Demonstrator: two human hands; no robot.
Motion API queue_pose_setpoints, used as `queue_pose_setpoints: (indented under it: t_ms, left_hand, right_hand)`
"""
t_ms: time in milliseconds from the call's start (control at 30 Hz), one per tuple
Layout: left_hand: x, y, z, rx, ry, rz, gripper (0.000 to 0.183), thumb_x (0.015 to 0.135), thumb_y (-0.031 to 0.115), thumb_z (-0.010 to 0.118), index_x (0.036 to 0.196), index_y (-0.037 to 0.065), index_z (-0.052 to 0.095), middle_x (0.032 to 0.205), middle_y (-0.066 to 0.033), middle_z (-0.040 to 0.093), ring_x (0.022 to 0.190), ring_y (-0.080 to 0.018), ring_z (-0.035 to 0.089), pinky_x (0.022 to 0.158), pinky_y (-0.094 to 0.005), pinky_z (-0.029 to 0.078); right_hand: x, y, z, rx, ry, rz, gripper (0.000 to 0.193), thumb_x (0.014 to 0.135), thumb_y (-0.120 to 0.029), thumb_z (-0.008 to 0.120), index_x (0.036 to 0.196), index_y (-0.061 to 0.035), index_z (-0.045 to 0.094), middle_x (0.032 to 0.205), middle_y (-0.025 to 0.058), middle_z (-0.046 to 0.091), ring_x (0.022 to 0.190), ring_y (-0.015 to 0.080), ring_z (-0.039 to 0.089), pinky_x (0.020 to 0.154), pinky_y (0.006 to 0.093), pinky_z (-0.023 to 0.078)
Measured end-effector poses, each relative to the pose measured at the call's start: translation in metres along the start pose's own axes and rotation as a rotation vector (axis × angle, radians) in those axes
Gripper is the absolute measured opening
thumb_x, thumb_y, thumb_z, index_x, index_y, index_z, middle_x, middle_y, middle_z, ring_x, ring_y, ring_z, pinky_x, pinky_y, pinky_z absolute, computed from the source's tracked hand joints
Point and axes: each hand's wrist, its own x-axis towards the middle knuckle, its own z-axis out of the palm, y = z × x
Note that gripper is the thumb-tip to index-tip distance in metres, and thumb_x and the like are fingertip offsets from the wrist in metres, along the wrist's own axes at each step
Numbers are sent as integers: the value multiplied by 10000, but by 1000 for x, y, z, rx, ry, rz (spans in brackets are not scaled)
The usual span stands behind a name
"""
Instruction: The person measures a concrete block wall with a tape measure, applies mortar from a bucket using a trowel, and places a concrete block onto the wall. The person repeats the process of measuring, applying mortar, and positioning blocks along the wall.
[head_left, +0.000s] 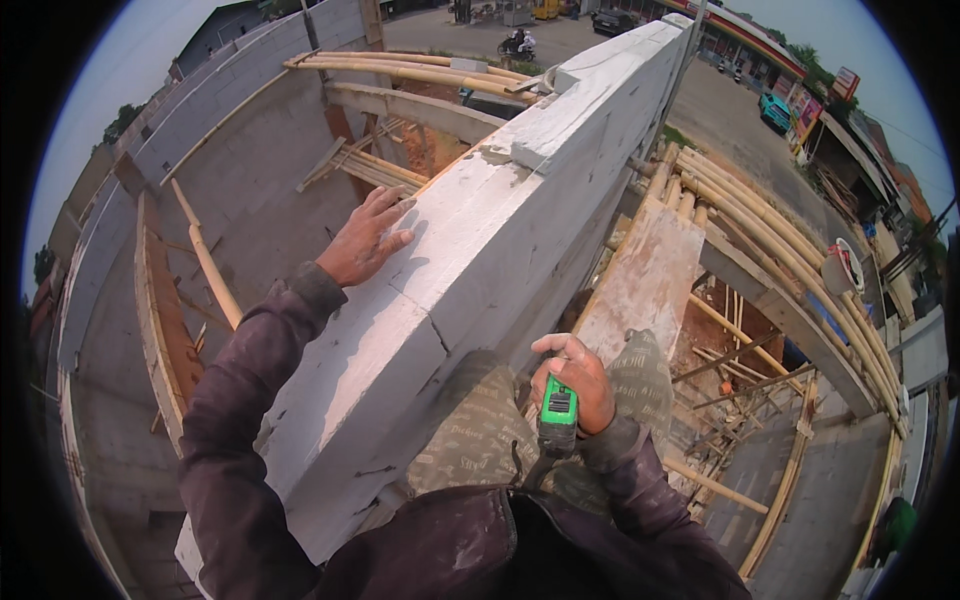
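My left hand point(366, 238) rests at the left top edge of a white block wall point(420, 270), its fingers stretched out and the palm low. Nothing shows in that hand. In front of my body, right of the wall, my right hand point(580, 380) is wrapped round a green and black tape measure point(558, 412). No drawn-out blade can be seen. A thin joint runs across the wall's top between two blocks. Farther along, a raised white block point(545, 140) sits on the wall with grey mortar beside it.
A dusty plank point(650, 270) lies right of the wall on bamboo scaffolding, beside bundled bamboo poles point(790, 260). A white bucket point(842, 268) stands on the poles. Left of the wall, deep below, are concrete walls and a bamboo pole point(212, 270). A road with vehicles lies beyond.
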Motion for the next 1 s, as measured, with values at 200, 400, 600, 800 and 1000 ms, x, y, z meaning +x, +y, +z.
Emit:
queue_pose_setpoints:
  t_ms: [200,400,600,800,1000]
  left_hand:
    - [123,15,55,208,-79,2,565,996,528,364,1478,234,397,1580,-195,164,1460,-440,91,1156,-594,139]
    - [160,22,82,270,-108,-45,580,990,559,330,1481,255,390,1590,-190,128,1461,-441,84,1142,-628,140]
    - [158,14,79,259,-114,-76,620,978,591,319,1482,237,390,1595,-192,116,1462,-442,73,1147,-622,123]
    - [166,24,73,276,-138,-87,623,977,592,320,1458,213,431,1592,-197,127,1468,-431,62,1153,-609,111]
    - [171,29,69,285,-127,-56,625,969,562,374,1424,146,474,1580,-195,176,1463,-425,106,1142,-610,145]
  right_hand:
    - [-10,1,-1,-29,100,-15,346,893,-178,541,1192,-6,519,742,45,595,665,88,547,624,236,453]
    - [-17,0,0,-113,127,-17,324,884,-177,521,1179,-43,539,749,26,618,693,85,556,682,242,452]
    - [-19,-1,1,-229,104,25,319,881,-201,507,1167,-66,552,764,-6,631,781,76,559,933,292,339]
    - [-20,1,2,-263,96,52,317,886,-219,510,1157,-64,561,790,-13,637,824,84,557,1030,353,247]
    - [-20,2,2,-256,98,34,299,887,-211,523,1129,-41,572,789,9,636,789,93,565,930,302,351]
